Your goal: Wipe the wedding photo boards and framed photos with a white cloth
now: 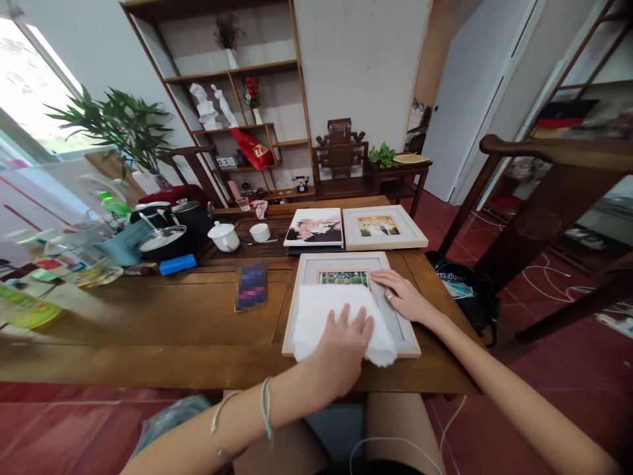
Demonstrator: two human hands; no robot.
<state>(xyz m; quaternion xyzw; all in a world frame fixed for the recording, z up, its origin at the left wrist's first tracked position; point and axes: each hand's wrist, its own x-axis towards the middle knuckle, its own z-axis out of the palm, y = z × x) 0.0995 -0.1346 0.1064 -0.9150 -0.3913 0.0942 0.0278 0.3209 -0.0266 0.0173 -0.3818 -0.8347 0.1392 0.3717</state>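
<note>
A light wooden picture frame [302, 270] lies flat on the wooden table [188, 316] in front of me, with a small photo [343, 278] near its top. A white cloth [321, 310] covers most of its glass. My left hand [341, 349] presses flat on the cloth, fingers stretched out. My right hand [403, 295] rests on the frame's right side, fingers flat on the mat beside the photo.
Further back lie a second framed photo [383, 227] and an unframed print [315, 227]. A phone [252, 285] lies left of the frame. Tea cups [225, 236], kettles [190, 214] and clutter fill the table's left. A dark wooden chair [554, 211] stands on the right.
</note>
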